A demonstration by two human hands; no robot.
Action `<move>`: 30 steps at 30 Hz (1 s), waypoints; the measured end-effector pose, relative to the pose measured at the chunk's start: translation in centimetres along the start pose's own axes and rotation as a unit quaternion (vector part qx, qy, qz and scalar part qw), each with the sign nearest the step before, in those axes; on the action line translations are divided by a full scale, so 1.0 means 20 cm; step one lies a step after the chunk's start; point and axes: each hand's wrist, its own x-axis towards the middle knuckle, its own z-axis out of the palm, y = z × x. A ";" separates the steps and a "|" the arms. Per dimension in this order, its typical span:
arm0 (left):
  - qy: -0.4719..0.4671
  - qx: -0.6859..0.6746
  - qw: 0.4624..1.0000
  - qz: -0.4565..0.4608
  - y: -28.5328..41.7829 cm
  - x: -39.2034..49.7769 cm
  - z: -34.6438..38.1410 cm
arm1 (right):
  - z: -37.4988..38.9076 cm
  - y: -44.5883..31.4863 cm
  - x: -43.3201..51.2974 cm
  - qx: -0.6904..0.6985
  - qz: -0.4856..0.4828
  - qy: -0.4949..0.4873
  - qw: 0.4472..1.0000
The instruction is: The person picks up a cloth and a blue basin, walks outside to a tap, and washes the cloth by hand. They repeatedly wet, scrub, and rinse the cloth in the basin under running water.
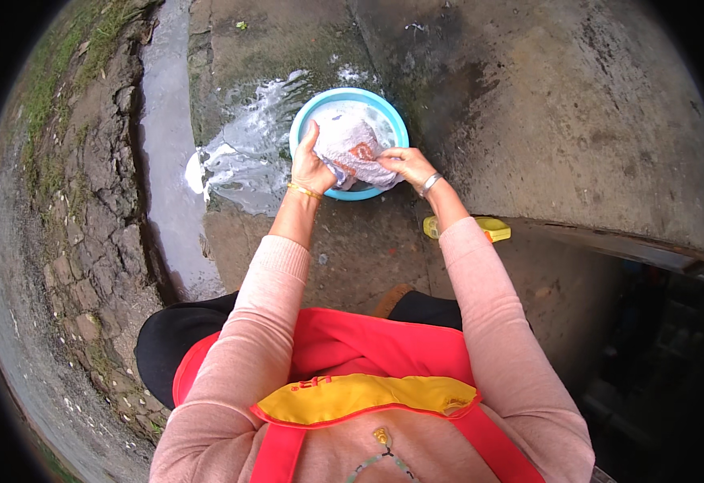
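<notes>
A wet, pale lavender cloth [346,137] with an orange-red patch is bunched over a light blue plastic basin [398,121]. My left hand [313,164] grips its left side, thumb up along the fabric. At the cloth's right edge, my right hand [408,166] pinches the fabric between thumb and fingers. Whitish, sudsy water [352,107] shows in the basin behind the cloth. The lower part of the cloth hangs near the basin's front rim; how far it dips into the water is hidden.
Foam [249,157] spreads over the wet concrete left of the basin, towards a channel of cloudy water [171,121]. A yellow plastic bottle [495,229] lies partly under my right forearm. A rough stone edge [107,199] borders the channel, and a concrete ledge [569,121] extends right.
</notes>
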 end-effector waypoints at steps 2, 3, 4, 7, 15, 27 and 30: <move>-0.020 -0.028 0.999 -0.017 0.04 0.01 -0.01 | -0.07 -0.04 -0.01 0.087 -0.027 0.030 0.995; -0.011 0.004 1.000 -0.004 0.05 0.01 -0.02 | -0.09 -0.06 0.00 0.125 -0.059 0.042 0.990; -0.001 0.036 0.999 0.010 0.07 0.00 -0.02 | -0.12 -0.12 -0.01 0.150 -0.068 0.048 0.985; 0.036 0.094 0.995 0.008 0.06 -0.02 -0.01 | -0.18 -0.24 0.00 0.206 -0.158 -0.012 0.966; 0.112 0.167 0.979 0.027 -0.05 0.06 -0.11 | -0.02 -0.25 0.12 0.153 -0.166 0.151 0.962; 0.271 0.042 0.962 0.000 -0.32 0.15 -0.02 | 0.21 -0.25 0.21 -0.444 -0.030 0.228 0.866; 0.166 0.022 0.985 0.025 -0.30 0.19 -0.19 | 0.31 -0.27 0.17 -0.394 -0.191 0.241 0.866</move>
